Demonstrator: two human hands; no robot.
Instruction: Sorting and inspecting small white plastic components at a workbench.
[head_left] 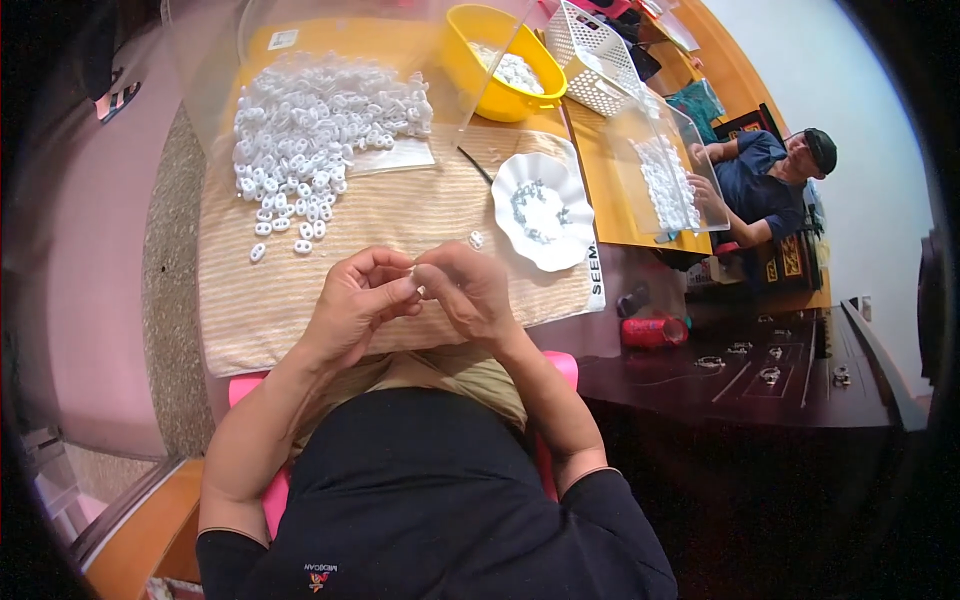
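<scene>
Both hands are meeting over the near edge of the desk (650, 235), fingertips pressed together. The left hand (355, 300) is curling its thumb and forefinger toward the right hand (470, 285), and between them they are pinching a small white piece (420, 290), barely showing at the fingertips. Both are clamped on it, though how each finger is sitting on it is too small to tell.

The work is happening above a tan striped cloth (400, 225) that is covering the desk in front of the person. At the far left of that cloth a big pile of white plastic pieces (310, 135) is spreading out, with a few strays trailing toward the hands. One loose white piece (477, 239) is lying just beyond the right hand. To the right of it a white scalloped dish (560, 245) is holding small pieces. Further back a yellow bowl (470, 50) is holding more white pieces, beside a white lattice basket (590, 60).

Off to the right, another person (765, 180) is sitting at the desk behind a clear tray (668, 180) of white pieces.
</scene>
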